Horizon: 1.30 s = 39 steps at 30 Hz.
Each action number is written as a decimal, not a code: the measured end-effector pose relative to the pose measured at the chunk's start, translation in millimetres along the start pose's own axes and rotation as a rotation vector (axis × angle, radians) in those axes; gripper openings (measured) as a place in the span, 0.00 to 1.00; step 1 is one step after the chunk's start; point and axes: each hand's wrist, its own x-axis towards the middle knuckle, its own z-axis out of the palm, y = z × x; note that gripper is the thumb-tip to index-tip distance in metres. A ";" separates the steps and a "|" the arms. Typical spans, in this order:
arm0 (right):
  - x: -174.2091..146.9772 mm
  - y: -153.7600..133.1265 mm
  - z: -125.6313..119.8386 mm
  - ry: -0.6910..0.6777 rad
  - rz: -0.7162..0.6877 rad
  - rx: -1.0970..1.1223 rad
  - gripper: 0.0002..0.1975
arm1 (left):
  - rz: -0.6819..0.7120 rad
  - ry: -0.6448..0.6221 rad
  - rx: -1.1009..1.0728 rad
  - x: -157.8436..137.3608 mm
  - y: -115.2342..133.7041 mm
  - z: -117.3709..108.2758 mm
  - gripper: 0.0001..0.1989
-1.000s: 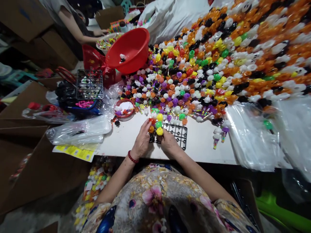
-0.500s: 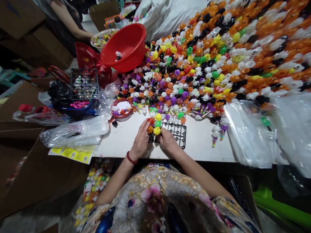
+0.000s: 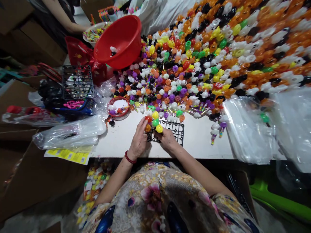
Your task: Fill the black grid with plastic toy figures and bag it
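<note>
My left hand (image 3: 139,142), with a dark red bead bracelet (image 3: 130,157) at the wrist, has its fingers closed along the left side of a small cluster of round plastic toy pieces. In that cluster are a red piece (image 3: 148,119), an orange piece (image 3: 147,128), green pieces (image 3: 155,122) and yellow ones. My right hand (image 3: 168,139) pinches a yellow toy piece (image 3: 159,128) at the cluster's lower right. Beneath both hands lies a black plastic grid tray (image 3: 178,132), partly covered. How the pieces are joined cannot be made out.
A large heap of toy pieces (image 3: 206,61) fills the back and right. Left of it stand a tilted red basin (image 3: 131,42) and a small red basket (image 3: 119,115). Clear plastic bags (image 3: 247,132) lie at right, others (image 3: 70,132) at left. Another person's arm (image 3: 62,16) reaches in at upper left.
The lower yellow piece has shifted slightly right and up, away from the orange one, with my right fingers. The whole view has moved a little. Both hands stay at the cluster.
</note>
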 end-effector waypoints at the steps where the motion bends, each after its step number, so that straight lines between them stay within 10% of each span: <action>1: 0.3 0.4 0.2 0.003 0.012 0.006 0.07 | -0.004 -0.003 0.002 -0.1 0.2 -0.1 0.31; 26: -0.6 -8.9 2.4 -0.029 -0.213 -0.195 0.13 | -0.097 0.098 -0.140 -3.0 -5.5 4.7 0.34; 30: -27.2 -1.1 -40.5 0.165 -0.256 -0.210 0.09 | -0.181 0.109 -0.229 -17.6 -13.2 2.3 0.41; 35: -84.5 31.4 -131.6 0.629 0.152 -0.580 0.10 | -0.283 0.138 -0.076 -37.0 -22.1 -2.8 0.39; 39: -106.9 53.5 -170.8 0.669 0.321 -0.769 0.10 | -0.380 0.064 -0.023 -39.4 -24.4 -0.7 0.25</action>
